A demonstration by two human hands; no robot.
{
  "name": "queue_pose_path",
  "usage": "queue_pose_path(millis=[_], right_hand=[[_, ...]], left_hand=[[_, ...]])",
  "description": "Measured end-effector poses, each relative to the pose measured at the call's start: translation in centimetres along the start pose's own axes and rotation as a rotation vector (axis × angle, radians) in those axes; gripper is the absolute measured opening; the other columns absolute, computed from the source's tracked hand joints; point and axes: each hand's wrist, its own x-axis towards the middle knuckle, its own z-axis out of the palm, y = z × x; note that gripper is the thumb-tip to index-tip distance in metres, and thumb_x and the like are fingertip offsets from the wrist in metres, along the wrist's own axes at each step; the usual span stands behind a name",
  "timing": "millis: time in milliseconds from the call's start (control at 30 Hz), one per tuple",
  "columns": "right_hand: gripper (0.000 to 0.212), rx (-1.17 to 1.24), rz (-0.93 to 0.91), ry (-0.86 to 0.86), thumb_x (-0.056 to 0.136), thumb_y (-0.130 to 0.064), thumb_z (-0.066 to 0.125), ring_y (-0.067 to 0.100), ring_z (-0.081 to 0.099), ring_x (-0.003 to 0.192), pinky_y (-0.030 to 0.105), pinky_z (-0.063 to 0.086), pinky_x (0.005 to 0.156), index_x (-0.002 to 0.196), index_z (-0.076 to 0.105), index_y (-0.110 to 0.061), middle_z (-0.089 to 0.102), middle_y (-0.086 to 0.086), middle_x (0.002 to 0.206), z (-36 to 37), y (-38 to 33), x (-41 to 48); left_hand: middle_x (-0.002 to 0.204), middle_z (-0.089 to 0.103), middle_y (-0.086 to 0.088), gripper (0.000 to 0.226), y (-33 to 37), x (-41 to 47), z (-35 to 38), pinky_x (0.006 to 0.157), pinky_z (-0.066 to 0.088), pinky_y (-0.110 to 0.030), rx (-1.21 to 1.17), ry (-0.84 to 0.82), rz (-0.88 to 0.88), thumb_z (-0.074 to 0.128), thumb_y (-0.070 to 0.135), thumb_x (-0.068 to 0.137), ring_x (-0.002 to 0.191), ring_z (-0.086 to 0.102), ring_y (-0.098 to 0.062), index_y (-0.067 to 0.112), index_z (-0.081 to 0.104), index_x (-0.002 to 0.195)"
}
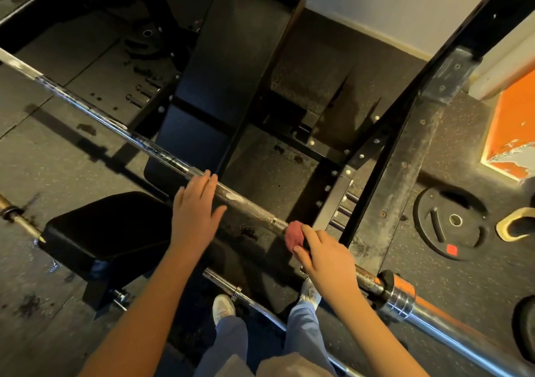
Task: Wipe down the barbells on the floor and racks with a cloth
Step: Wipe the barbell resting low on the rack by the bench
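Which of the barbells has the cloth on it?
The raised barbell across the bench, where the right hand holds the pink cloth. The floor barbell by the shoes and the brass-coloured bar at left are untouched.

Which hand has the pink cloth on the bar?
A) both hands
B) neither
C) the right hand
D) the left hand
C: the right hand grips the pink cloth against the barbell, while the left hand lies on it with straight fingers, holding nothing.
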Motion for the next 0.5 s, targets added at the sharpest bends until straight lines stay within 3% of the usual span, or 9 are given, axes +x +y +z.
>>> queue_pose_path(millis=[167, 267, 367, 500], right_hand=[[0.041, 0.073, 0.02, -0.024, 0.102, -0.047, 0.03, 0.014, 0.06, 0.092, 0.024, 0.044, 0.068, 0.133, 0.043, -0.023, 0.059, -0.001, 0.113, 0.2, -4.7, 4.9], [0.042, 0.059, -0.031, -0.031, 0.101, -0.044, 0.036, 0.015, 0.059, 0.091, 0.023, 0.042, 0.068, 0.136, 0.042, -0.022, 0.058, -0.001, 0.112, 0.1, -3.2, 3.5], [0.04, -0.032, 0.015, 0.05, 0.096, -0.043, 0.044, 0.016, 0.06, 0.078, 0.022, 0.036, 0.063, 0.127, 0.053, -0.019, 0.065, 0.001, 0.1, 0.4, 0.3, -0.3], [0.045, 0.032, 0.076, -0.019, 0.1, -0.05, 0.033, 0.013, 0.06, 0.089, 0.021, 0.037, 0.065, 0.134, 0.045, -0.022, 0.06, -0.002, 0.112, 0.1, -2.2, 2.3]], left_hand=[[0.13, 0.059, -0.011, 0.054, -1.7, 2.2, -0.4, 0.102, 0.042, -0.049, 0.105, -0.024, 0.149, 0.076, 0.024, 0.08, 0.127, 0.049, -0.033, 0.009, 0.058, 0.129], [0.127, 0.06, -0.009, 0.053, -1.8, 2.4, -0.3, 0.101, 0.042, -0.049, 0.145, -0.013, 0.176, 0.076, 0.027, 0.079, 0.125, 0.05, -0.032, 0.012, 0.06, 0.128], [0.129, 0.059, -0.006, 0.054, -2.4, 2.7, -0.3, 0.103, 0.038, -0.051, 0.18, -0.033, 0.205, 0.075, 0.032, 0.08, 0.128, 0.048, -0.03, 0.015, 0.059, 0.129], [0.126, 0.061, -0.005, 0.052, -3.1, 3.5, -0.5, 0.104, 0.036, -0.054, 0.228, -0.064, 0.29, 0.074, 0.038, 0.079, 0.126, 0.05, -0.03, 0.017, 0.061, 0.125]])
